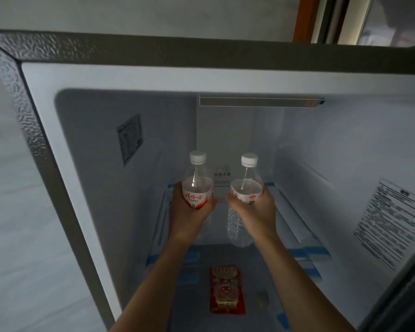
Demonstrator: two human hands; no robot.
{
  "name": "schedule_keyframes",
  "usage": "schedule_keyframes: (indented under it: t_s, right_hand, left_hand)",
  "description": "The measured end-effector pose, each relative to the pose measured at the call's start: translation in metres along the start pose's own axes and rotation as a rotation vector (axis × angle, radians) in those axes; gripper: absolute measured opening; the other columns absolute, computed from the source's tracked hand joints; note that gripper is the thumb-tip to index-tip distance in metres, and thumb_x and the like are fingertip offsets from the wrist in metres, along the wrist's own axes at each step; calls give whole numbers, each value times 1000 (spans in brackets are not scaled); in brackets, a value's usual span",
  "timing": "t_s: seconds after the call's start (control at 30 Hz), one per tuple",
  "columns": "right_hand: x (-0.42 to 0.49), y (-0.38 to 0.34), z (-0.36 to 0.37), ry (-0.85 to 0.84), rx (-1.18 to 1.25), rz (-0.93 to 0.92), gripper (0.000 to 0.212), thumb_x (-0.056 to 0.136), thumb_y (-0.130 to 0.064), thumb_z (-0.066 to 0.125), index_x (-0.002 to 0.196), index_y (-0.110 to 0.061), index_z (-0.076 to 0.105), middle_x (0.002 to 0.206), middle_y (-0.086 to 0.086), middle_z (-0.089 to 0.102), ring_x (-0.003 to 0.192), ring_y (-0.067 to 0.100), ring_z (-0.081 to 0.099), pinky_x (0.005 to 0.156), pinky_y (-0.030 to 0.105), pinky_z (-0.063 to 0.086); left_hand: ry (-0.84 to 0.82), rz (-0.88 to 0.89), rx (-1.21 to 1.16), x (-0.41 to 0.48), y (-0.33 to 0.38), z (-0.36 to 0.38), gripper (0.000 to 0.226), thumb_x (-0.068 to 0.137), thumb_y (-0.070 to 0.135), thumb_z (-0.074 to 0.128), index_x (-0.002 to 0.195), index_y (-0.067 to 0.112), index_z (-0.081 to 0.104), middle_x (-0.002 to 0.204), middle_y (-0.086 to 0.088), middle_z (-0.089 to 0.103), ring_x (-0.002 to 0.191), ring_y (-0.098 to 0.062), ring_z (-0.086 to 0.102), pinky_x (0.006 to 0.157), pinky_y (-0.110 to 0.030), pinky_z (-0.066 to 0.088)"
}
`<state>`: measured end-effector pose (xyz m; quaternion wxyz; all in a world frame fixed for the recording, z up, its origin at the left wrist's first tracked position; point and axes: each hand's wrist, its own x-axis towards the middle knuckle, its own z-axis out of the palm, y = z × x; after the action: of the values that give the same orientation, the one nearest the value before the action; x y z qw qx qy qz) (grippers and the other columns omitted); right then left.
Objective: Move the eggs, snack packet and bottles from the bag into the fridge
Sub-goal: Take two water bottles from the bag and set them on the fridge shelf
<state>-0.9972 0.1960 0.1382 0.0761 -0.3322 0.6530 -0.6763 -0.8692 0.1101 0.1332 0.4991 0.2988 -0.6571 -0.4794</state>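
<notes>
Both hands [223, 209] grip clear, white-capped bottles [197, 185], seemingly above the fridge [130, 77] shelf.

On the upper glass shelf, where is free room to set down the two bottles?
The shelf is bare on both sides, by the walls, and behind the bottles. The snack packet lies on the level below.

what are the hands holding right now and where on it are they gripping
Each hand holds one water bottle around its labelled middle: the left hand grips the left bottle, the right hand grips the right bottle. Both are upright inside the fridge.
</notes>
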Motion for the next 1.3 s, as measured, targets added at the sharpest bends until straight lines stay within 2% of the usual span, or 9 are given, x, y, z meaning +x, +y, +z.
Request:
schedule_keyframes:
  t_s: [0.1, 0.43, 0.63, 0.8, 0.97, 1.03, 1.1, 1.2, 1.3]
  right_hand:
    - [6, 3, 6, 4, 19, 26, 40, 72, -18, 86, 106, -21, 64, 88, -6, 73, 75, 2, 69, 64, 19, 51]
    - [20, 18, 15, 9, 1, 29, 42, 69, -16, 87, 103, -24, 63, 86, -8, 72, 76, -1, 67, 62, 13, 51]
    - [22, 25, 15, 7, -3, 28, 42, 70, -16, 87, 102, -24, 61, 86, -11, 69, 76, -9, 64, 58, 4, 45]
    - [22, 30, 15, 1, 3, -6, 50, 69, -19, 88, 104, -32, 56, 89, -15, 67, 78, -15, 61, 61, 2, 45]
    - [18, 49, -4, -214, -74, -36, 81, 63, -24, 92, 128, -40, 47, 107, -17, 67, 97, -3, 65, 77, 16, 56]
    - [12, 67, -15, -290, -277, -60, 81, 58, -35, 91, 127, -41, 49, 112, -13, 63, 103, 5, 63, 83, 28, 58]
    - [1, 80, -21, -293, -489, -29, 83, 57, -41, 88, 128, -42, 46, 110, -11, 57, 102, 9, 56, 84, 31, 54]
    - [-2, 95, -18, -252, -549, -2, 76, 60, -38, 86, 126, -34, 49, 103, -9, 59, 95, 13, 62, 80, 35, 56]
    - [9, 102, -6, -240, -570, 21, 59, 64, -32, 87, 115, -24, 59, 99, -5, 62, 91, 16, 63, 75, 27, 53]
  left_hand:
    - [29, -20, 3, 5, -7, 3, 53, 72, 21, 86, 104, 40, 49, 101, 10, 67, 92, -9, 68, 85, -45, 59]
    - [74, -50, -18, 13, -25, 16, 64, 63, 33, 89, 114, 30, 51, 102, 11, 68, 92, -8, 68, 81, -40, 60]
    - [94, -87, 3, 12, -29, 23, 65, 66, 28, 90, 116, 31, 49, 102, 14, 66, 90, 1, 66, 72, -20, 55]
    - [114, -117, 13, 12, -29, 25, 67, 66, 24, 90, 116, 34, 46, 101, 18, 62, 87, 10, 63, 66, -13, 52]
    - [-9, -98, 191, -1, -38, 15, 71, 63, 20, 92, 121, 29, 51, 107, 18, 62, 97, 1, 62, 77, -15, 51]
    - [-64, -101, 328, -10, -47, 7, 38, 69, 12, 87, 95, 23, 62, 86, 13, 68, 80, -5, 67, 62, -13, 51]
    - [-87, -122, 402, -15, -56, 3, 25, 74, 13, 83, 78, 27, 62, 73, 9, 67, 71, -12, 68, 57, -21, 54]
    - [-61, -178, 394, -10, -65, 2, 37, 70, 20, 87, 92, 33, 60, 91, 13, 65, 85, -9, 64, 70, -25, 52]
    - [-54, -163, 431, 2, -76, 5, 56, 65, 28, 90, 112, 29, 60, 108, 11, 64, 98, -11, 63, 81, -27, 50]
